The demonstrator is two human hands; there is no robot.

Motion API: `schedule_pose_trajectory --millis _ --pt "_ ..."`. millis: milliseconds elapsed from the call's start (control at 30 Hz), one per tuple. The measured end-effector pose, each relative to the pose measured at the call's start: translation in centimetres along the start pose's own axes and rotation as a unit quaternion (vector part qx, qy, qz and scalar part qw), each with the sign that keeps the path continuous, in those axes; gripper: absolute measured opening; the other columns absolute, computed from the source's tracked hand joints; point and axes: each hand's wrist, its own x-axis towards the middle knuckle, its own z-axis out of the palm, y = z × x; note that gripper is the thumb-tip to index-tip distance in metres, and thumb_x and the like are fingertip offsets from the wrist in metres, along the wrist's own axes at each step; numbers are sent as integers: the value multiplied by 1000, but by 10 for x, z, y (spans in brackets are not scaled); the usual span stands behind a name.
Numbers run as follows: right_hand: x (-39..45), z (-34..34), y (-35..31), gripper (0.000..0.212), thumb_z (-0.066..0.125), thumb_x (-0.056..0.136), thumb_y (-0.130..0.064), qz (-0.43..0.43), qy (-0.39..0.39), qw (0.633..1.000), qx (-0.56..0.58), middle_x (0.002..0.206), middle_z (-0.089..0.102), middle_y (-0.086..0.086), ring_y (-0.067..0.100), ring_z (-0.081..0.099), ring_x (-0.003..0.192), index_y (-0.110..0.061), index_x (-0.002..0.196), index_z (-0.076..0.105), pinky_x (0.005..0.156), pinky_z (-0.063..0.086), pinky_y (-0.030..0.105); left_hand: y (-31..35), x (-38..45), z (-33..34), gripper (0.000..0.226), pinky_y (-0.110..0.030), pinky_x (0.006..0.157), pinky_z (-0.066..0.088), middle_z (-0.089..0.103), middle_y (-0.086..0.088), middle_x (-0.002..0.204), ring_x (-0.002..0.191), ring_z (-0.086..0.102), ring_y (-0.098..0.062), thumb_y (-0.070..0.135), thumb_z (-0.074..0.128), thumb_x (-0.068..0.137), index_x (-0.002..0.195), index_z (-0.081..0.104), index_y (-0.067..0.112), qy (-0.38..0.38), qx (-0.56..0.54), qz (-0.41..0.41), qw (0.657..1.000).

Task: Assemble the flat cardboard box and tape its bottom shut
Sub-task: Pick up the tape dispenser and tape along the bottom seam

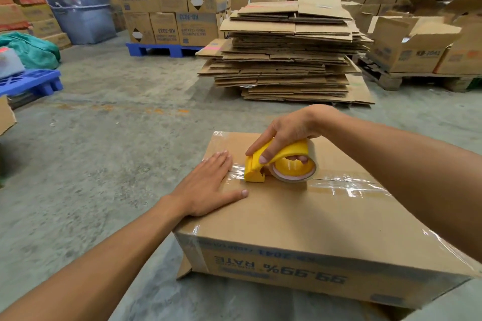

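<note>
On concrete floor (109, 164): cardboard box (300, 216); flattened-carton stack (289, 60) behind.

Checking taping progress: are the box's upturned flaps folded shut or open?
Shut: the flaps lie flat on the box, clear tape along their seam.

Matt cardboard, glossy tape and plastic

The box (300, 219) was plain brown cardboard, matt and smooth, with clear tape (347, 185) shining along its top seam and corners (wrinkled in places). The tape dispenser (276, 164) was glossy yellow plastic. The floor (104, 151) looked like rough, mottled grey concrete.
</note>
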Motion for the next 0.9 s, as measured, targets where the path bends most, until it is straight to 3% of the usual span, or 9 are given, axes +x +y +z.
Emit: schedule_pose_trajectory --millis 67,200,300,433,533,633,733,800,900 --pt "-23 -4 30 49 76 81 -37 33 -6 999 8 103 63 -9 4 66 51 -44 128 62 42 50 16 -1 2 0 109 -33 122 0 -10 3 164 150 -10 -8 89 19 74 156 -6 20 -2 4 0 1000" --pt "-87 -8 107 48 79 77 -29 99 24 994 28 116 63 -6 16 66 83 -43 122 67 43 51 18 0 4 -2 108 -26 118 -4 -10 7 164 149 -9 -7 89 19 74 156 -5 22 -7 5 -4 1000" --pt "-130 -10 155 57 85 61 -49 150 12 988 42 123 56 -14 19 60 102 -54 114 67 63 55 24 1 5 -5 112 -26 118 -3 -12 9 163 148 -10 -5 92 15 70 156 -6 24 -16 7 -9 1000" --pt "-152 -11 188 86 84 25 -71 152 7 987 50 123 53 -18 19 57 106 -61 109 66 76 53 28 5 2 -8 112 -22 115 -5 -11 10 163 145 -11 0 92 15 69 156 -5 24 -21 9 -6 1000" --pt "-150 -10 192 81 84 29 -71 126 18 991 42 122 56 -17 19 60 105 -60 108 67 81 57 33 10 3 -12 116 -20 114 -5 -9 9 163 142 -11 2 94 11 66 156 -3 23 -31 13 -15 999" --pt "-150 -9 191 64 82 49 -57 121 36 991 40 120 58 -14 20 61 104 -56 111 68 85 58 40 28 12 -15 116 -25 117 -7 -10 1 164 147 -11 -6 93 3 66 156 -5 20 -41 51 -24 998" --pt "-150 -9 196 58 80 54 -53 113 44 992 42 123 59 -11 22 63 105 -55 112 68 91 56 50 84 31 -10 109 -32 120 -5 -6 -4 165 151 -8 -15 89 7 73 156 1 19 -17 72 35 997" --pt "-151 -9 199 58 81 56 -53 109 41 992 45 124 59 -10 24 63 104 -54 112 68 85 59 47 139 48 -3 101 -35 121 -1 -2 -4 165 151 -4 -17 84 17 79 156 4 20 -12 52 93 994" --pt "-152 -9 202 49 81 67 -44 97 39 992 69 117 65 -1 25 67 86 -51 115 69 52 58 32 221 73 10 100 -41 122 0 -5 -5 165 151 -7 -20 80 25 83 156 -1 17 -34 11 118 992"
